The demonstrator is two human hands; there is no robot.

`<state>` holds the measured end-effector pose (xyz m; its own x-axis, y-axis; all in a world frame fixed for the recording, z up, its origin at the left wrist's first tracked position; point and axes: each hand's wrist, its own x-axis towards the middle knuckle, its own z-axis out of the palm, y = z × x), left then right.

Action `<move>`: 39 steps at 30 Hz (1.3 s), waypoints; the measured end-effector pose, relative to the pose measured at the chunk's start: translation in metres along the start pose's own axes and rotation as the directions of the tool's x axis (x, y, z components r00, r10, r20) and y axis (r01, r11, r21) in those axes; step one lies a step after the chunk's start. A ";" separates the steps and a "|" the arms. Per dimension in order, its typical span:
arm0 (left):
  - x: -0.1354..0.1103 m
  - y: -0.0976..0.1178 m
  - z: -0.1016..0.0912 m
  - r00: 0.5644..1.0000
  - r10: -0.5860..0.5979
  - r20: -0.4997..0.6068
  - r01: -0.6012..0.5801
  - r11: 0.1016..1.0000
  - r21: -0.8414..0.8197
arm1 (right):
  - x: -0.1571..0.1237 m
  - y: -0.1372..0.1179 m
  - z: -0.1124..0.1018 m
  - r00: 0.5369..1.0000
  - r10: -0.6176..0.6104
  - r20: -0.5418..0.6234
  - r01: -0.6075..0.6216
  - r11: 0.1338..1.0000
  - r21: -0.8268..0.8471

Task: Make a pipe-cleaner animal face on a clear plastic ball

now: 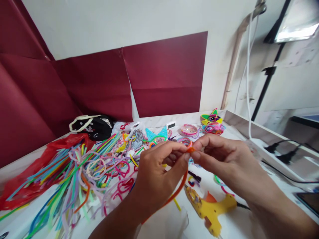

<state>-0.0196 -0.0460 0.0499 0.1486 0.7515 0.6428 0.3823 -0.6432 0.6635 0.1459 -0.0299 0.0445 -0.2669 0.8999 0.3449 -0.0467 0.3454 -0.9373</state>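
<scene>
Left hand [156,172] and right hand [224,156], nearly closed, pinch orange pipe cleaner [182,183]; its springiness could work so small a grip loose.

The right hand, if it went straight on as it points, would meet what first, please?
Most likely the left hand, pinching the same orange pipe cleaner just opposite, though depth is unclear.

Single head-worn view looks forward and down over the table [238,224], with left hand [159,167] and right hand [221,156] close to the lens, lower centre to right, and wall [159,20] farther off across the frame's top.
</scene>
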 end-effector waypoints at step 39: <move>0.001 -0.014 0.017 0.980 0.055 -0.191 -0.025 0.988 0.155 | 0.008 0.013 0.021 0.985 0.086 -0.150 -0.072 0.993 0.096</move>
<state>-0.0090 -0.0337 0.0348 -0.0075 0.6729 0.7397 0.5149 -0.6315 0.5797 0.1226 -0.0242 0.0337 -0.1229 0.9559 0.2669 -0.1199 0.2527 -0.9601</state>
